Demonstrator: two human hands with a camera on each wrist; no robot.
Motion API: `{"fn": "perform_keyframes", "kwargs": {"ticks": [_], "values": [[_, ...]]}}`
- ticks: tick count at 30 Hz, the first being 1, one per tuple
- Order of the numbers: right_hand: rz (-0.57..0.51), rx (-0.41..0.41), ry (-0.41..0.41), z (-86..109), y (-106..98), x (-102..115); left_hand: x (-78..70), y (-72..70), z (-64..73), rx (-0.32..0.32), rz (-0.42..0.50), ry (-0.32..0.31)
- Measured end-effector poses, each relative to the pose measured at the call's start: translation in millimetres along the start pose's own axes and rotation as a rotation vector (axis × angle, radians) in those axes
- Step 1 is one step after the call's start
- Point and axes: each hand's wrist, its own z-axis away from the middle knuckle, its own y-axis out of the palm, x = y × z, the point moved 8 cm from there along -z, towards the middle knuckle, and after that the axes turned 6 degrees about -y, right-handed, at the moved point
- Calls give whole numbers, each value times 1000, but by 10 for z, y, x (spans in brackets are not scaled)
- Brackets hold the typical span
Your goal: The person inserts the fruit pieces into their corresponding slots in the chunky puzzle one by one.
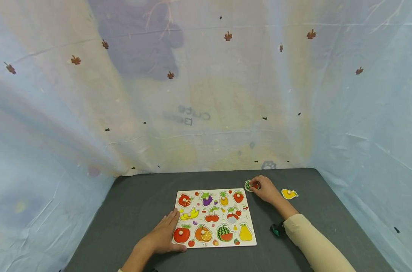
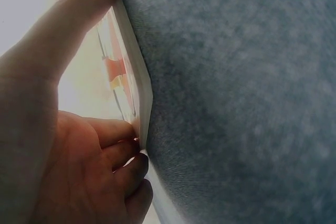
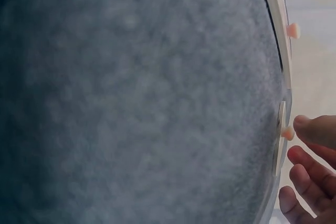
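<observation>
A white wooden fruit puzzle board [image 1: 212, 192] lies flat, with knobbed fruit pieces in it. My left hand [image 1: 164, 232] rests at its near left corner, thumb along the near edge and fingers on the left edge; the left wrist view shows the fingertips against the board's rim [image 2: 142, 85]. Beyond the far right corner, my right hand [image 1: 266, 189] reaches over a watermelon piece [image 1: 247, 186]. In the right wrist view that piece [image 3: 279, 153] lies on the table, and the thumb and forefinger are spread just beside its knob [image 3: 287, 133].
A yellow pear piece [image 1: 289, 194] lies to the right of my right hand. The dark grey tabletop [image 1: 138, 204] extends around the board. A pale patterned curtain [image 1: 206, 151] hangs behind the table and down both sides. A dark device [image 1: 277, 229] sits by my right sleeve.
</observation>
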Motion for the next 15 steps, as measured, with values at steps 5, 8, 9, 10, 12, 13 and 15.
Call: {"fn": "perform_keyframes", "kwargs": {"ticks": [5, 8, 9, 10, 12, 13, 15], "values": [[9, 15, 10, -27, 23, 2, -15, -21, 9, 2, 4, 6], [12, 18, 15, -43, 32, 5, -22, -26, 10, 2, 7, 13], [11, 20, 19, -47, 37, 4, -23, -25, 10, 3, 5, 14], [9, 22, 24, -51, 43, 0, -24, -23, 10, 5, 1, 15], [4, 28, 28, -62, 56, -6, -25, -16, 11, 8, -7, 17], [2, 30, 32, -68, 63, -13, -24, -13, 11, 9, -11, 17], [3, 31, 31, -78, 70, -16, -24, -11, 12, 8, -14, 15]]}}
